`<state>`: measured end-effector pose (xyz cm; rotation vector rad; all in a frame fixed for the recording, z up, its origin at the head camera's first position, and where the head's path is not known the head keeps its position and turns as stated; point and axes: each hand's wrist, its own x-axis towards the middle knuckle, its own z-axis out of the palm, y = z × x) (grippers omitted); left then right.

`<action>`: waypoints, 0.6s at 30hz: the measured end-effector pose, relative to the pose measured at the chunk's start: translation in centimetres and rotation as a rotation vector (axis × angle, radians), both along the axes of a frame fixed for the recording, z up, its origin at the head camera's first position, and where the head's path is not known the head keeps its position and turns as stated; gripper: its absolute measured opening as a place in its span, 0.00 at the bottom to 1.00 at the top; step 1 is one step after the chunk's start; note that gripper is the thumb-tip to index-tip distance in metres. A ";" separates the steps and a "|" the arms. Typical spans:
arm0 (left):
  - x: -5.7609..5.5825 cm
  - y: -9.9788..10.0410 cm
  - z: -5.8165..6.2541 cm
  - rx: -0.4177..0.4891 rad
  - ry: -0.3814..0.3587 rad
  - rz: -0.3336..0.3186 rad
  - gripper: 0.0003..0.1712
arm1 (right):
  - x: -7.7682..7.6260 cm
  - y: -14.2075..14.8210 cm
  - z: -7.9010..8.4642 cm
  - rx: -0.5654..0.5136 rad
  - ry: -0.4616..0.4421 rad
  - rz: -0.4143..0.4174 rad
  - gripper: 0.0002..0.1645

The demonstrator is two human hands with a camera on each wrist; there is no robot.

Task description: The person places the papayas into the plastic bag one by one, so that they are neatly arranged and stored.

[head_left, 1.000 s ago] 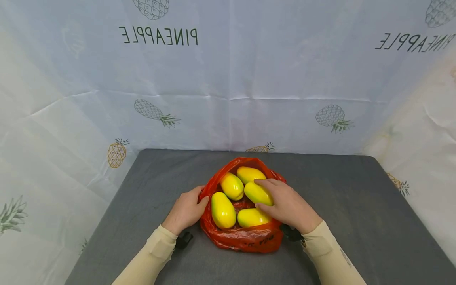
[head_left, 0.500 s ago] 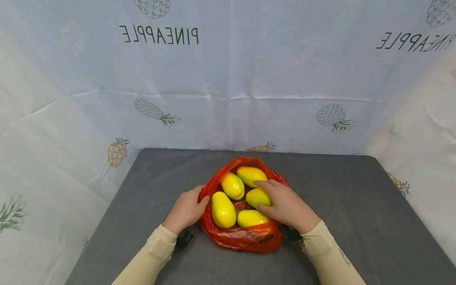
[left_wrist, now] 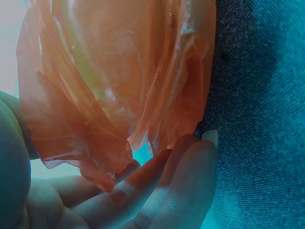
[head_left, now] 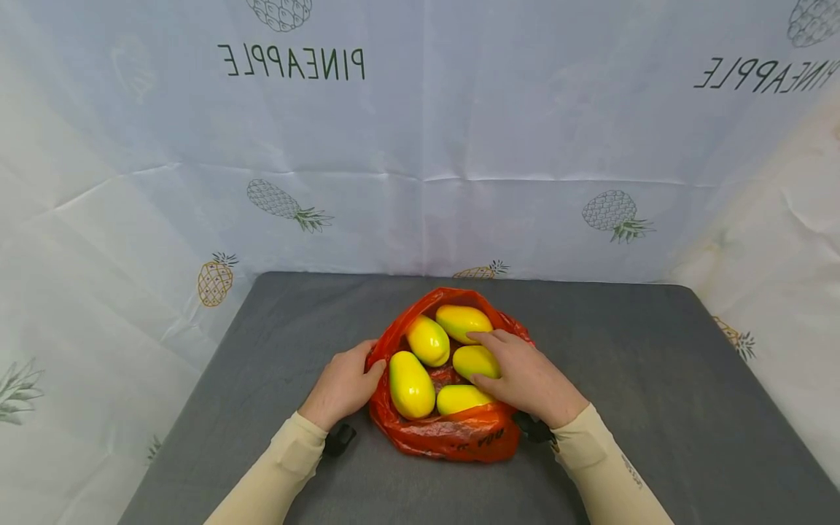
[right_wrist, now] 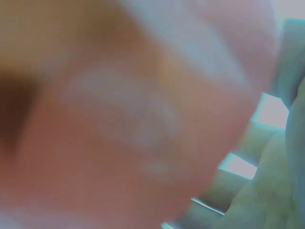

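A red plastic bag [head_left: 453,441] sits with its mouth wide on the dark grey table, and several yellow mangoes lie inside. My left hand [head_left: 344,383] holds the bag's left rim, its thumb at the mouth. In the left wrist view, the fingers [left_wrist: 181,186] lie against the gathered, see-through plastic [left_wrist: 109,71]. At the bag's right side, my right hand [head_left: 534,375] grips one mango [head_left: 475,362] between thumb and fingers, partly covering it. A blurred reddish surface fills most of the right wrist view, hiding that mango.
Beside the held one lie other mangoes: one at the left [head_left: 412,385], one at the front [head_left: 462,399] and two at the back. Grey table [head_left: 315,313] surrounds the bag. Behind it hangs a pale curtain [head_left: 499,117] printed with pineapples.
The mango in my right hand has sunk slightly lower into the bag, then stayed there. My left hand keeps its place at the rim.
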<state>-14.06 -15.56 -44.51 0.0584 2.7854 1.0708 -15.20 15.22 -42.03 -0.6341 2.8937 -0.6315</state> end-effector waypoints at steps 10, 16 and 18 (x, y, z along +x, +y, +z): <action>-0.3 -0.3 0.0 0.001 0.006 0.000 0.27 | 0.0 0.7 1.3 -0.027 0.042 0.002 0.39; -0.5 -1.5 0.7 -0.024 -0.003 0.030 0.36 | -0.2 2.9 2.4 -0.081 0.104 -0.070 0.40; -0.3 -2.3 1.0 -0.049 0.001 0.037 0.38 | 0.0 3.9 2.4 -0.086 0.105 -0.097 0.40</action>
